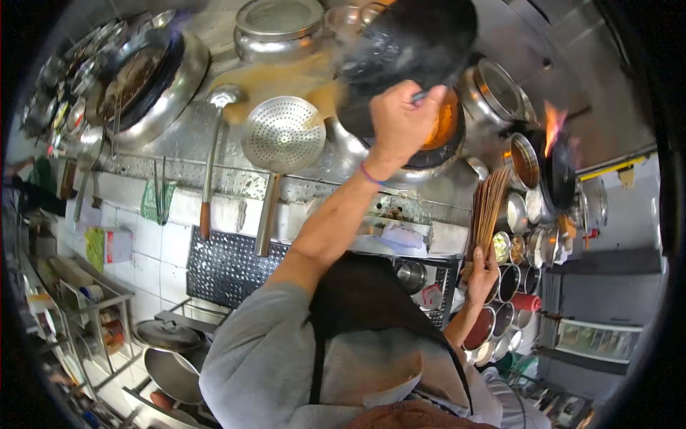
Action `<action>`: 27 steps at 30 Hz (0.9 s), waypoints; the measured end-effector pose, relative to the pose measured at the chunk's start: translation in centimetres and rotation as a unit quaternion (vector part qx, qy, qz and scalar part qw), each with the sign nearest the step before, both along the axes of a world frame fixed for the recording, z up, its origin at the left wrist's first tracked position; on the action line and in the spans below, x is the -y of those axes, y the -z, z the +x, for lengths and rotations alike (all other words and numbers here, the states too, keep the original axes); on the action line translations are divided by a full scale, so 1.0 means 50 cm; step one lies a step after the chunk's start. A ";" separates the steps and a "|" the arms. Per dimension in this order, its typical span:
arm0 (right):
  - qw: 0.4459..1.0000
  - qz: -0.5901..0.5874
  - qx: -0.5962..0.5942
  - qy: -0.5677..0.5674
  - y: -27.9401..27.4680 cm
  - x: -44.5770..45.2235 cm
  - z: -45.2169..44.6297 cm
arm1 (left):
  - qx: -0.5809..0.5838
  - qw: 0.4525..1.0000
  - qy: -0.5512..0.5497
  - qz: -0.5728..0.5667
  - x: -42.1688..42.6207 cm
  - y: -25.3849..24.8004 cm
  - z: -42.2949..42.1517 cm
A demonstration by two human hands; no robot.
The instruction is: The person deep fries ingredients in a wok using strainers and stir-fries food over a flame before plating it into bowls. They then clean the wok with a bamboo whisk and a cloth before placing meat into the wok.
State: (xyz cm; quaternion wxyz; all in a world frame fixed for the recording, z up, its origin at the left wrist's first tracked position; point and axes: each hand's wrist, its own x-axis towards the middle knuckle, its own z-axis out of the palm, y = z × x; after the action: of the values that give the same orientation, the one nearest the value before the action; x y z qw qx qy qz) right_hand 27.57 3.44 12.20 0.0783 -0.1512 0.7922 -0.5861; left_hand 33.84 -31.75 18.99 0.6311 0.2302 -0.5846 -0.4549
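My left hand (406, 121), with a band at the wrist, is closed around the handle of a black wok (411, 46). The wok is tipped up and raised above a round stove burner (444, 127) that glows orange inside. To the wok's left, a brownish, blurred liquid (286, 80) spreads over the steel stovetop. Low on the right, my right hand (483, 274) grips the lower end of a bamboo wok brush (489, 207), its bristles pointing upward. A perforated strainer (284, 134) and a ladle (213, 143) lie left of my left arm.
Another wok (139, 86) sits on a burner at far left. Lidded steel pots (279, 28) stand behind. At right, a flame (554, 125) rises beside a dark pan (559, 171). Several seasoning containers (509, 282) line my right side. Tongs (159, 191) hang over the front edge.
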 end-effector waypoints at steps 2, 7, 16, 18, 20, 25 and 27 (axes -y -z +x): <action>1.000 0.027 -0.003 0.010 -0.027 0.015 -0.013 | -0.066 0.997 0.026 0.035 0.017 0.017 -0.013; 0.995 -0.056 0.082 0.017 -0.041 0.028 -0.097 | -0.010 0.999 -0.007 0.045 0.038 -0.033 0.037; 0.963 -0.205 0.161 -0.072 -0.034 0.078 -0.261 | 0.027 0.998 0.011 0.057 0.015 -0.031 0.002; 0.959 -0.221 0.158 -0.082 -0.029 0.092 -0.303 | 0.027 0.999 0.021 0.028 0.000 -0.036 -0.015; 0.950 -0.260 0.143 -0.101 -0.054 0.114 -0.336 | 0.124 0.992 0.036 -0.002 -0.017 -0.038 -0.015; 0.879 -0.404 0.175 -0.183 -0.154 0.181 -0.395 | 0.342 0.897 0.032 -0.278 -0.089 0.035 -0.040; 0.829 -0.466 0.205 -0.231 -0.176 0.220 -0.417 | 0.404 0.851 0.048 -0.333 -0.131 0.101 -0.037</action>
State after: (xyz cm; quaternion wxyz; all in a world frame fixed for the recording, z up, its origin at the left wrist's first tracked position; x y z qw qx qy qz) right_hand 6.72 -7.59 20.99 0.2919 -0.2245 0.3333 -0.8679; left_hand 31.97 -25.21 13.95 0.3552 0.1418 -0.9148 -0.1295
